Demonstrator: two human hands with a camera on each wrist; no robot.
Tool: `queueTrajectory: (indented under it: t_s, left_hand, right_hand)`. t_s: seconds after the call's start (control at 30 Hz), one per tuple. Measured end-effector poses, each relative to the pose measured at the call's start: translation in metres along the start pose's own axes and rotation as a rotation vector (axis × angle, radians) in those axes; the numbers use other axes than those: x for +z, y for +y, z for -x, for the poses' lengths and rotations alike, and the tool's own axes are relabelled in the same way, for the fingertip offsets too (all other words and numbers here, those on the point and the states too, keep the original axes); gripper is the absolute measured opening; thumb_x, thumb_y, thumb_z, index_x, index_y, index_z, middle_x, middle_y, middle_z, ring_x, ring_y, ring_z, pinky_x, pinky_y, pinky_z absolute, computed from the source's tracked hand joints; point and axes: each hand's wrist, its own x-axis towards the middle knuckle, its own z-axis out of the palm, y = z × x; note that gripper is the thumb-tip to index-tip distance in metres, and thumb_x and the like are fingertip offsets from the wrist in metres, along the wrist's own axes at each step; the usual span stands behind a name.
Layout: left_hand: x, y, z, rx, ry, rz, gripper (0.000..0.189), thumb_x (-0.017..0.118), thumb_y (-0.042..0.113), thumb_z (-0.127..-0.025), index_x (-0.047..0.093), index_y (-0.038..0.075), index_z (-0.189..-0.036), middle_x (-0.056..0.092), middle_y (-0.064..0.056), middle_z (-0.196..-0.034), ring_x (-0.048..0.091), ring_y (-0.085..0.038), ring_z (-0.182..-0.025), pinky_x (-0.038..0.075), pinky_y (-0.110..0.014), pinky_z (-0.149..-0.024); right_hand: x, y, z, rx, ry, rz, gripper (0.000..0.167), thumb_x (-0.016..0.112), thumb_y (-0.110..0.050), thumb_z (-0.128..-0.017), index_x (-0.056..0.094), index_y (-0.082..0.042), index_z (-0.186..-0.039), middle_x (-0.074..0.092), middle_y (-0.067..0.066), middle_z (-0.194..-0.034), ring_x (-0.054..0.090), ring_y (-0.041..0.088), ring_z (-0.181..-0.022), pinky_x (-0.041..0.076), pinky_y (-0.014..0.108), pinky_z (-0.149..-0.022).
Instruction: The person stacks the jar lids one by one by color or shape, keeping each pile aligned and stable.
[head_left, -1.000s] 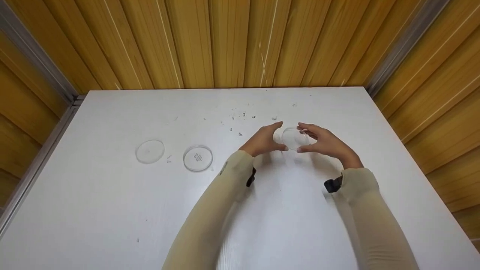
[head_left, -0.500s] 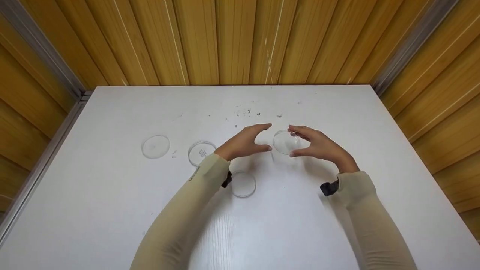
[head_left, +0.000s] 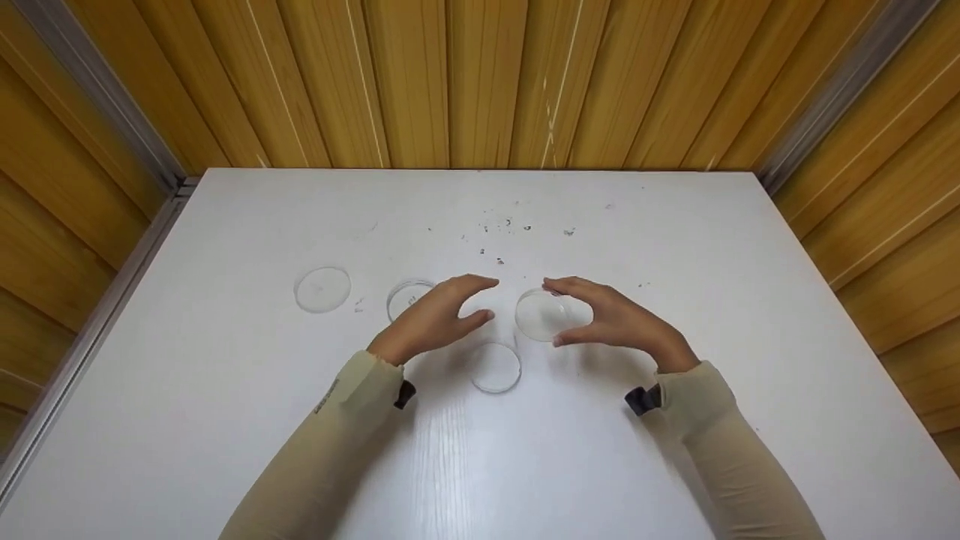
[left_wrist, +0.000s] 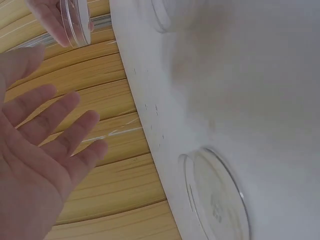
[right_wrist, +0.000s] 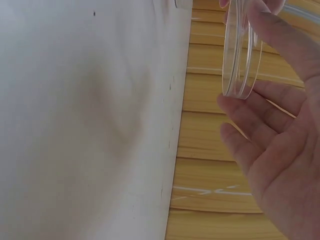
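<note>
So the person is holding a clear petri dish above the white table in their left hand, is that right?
Not quite: the right hand holds the clear petri dish above the white table. The head view shows it, with the left hand holding nothing.

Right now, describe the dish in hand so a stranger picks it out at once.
Start at the white table and find the right hand over it. That hand holds a clear round dish by its edge. Only this one is in the air; the other three rounds lie on the table.
</note>
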Motion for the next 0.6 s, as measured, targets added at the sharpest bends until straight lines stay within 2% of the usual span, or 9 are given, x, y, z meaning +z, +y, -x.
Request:
queueTrajectory:
  t_s: [0.13, 0.3, 0.43, 0.6]
  left_hand:
    - [0.001, -0.005, 0.017, -0.011, 0.053, -0.001, 0.045, 0.061, 0.021, -0.095, 0.052, 0.007, -0.137, 0.055, -0.006, -0.139, 0.048, -0.022, -0.132, 0.039, -0.037, -0.111]
    - [0.001, -0.012, 0.035, -0.025, 0.124, 0.022, 0.042, 0.062, 0.018, -0.094, 0.055, 0.004, -0.134, 0.058, -0.008, -0.135, 0.051, -0.024, -0.129, 0.042, -0.039, -0.108]
    - [0.002, -0.017, 0.045, -0.041, 0.149, 0.015, 0.041, 0.062, 0.017, -0.094, 0.056, 0.005, -0.133, 0.058, -0.009, -0.134, 0.052, -0.024, -0.127, 0.042, -0.039, -0.108]
    - [0.004, -0.022, 0.056, -0.069, 0.157, 0.032, 0.04, 0.062, 0.017, -0.094, 0.057, 0.004, -0.132, 0.058, -0.009, -0.133, 0.051, -0.025, -0.128, 0.041, -0.04, -0.109]
  right_hand:
    - [0.011, -0.006, 0.0, -0.037, -0.036, -0.007, 0.083, 0.08, -0.038, -0.076, 0.043, -0.01, -0.145, 0.051, 0.007, -0.142, 0.049, 0.028, -0.13, 0.038, 0.05, -0.109]
    - [0.024, -0.013, -0.003, -0.041, -0.083, -0.042, 0.082, 0.079, -0.039, -0.077, 0.042, -0.013, -0.145, 0.049, 0.005, -0.143, 0.048, 0.026, -0.13, 0.037, 0.049, -0.11]
    - [0.033, -0.019, -0.004, -0.058, -0.105, -0.058, 0.081, 0.079, -0.038, -0.078, 0.042, -0.014, -0.146, 0.048, 0.003, -0.143, 0.045, 0.022, -0.133, 0.036, 0.048, -0.111]
    - [0.044, -0.022, -0.007, -0.122, -0.132, -0.036, 0.08, 0.079, -0.036, -0.079, 0.042, -0.011, -0.145, 0.048, 0.002, -0.144, 0.045, 0.022, -0.134, 0.036, 0.046, -0.112]
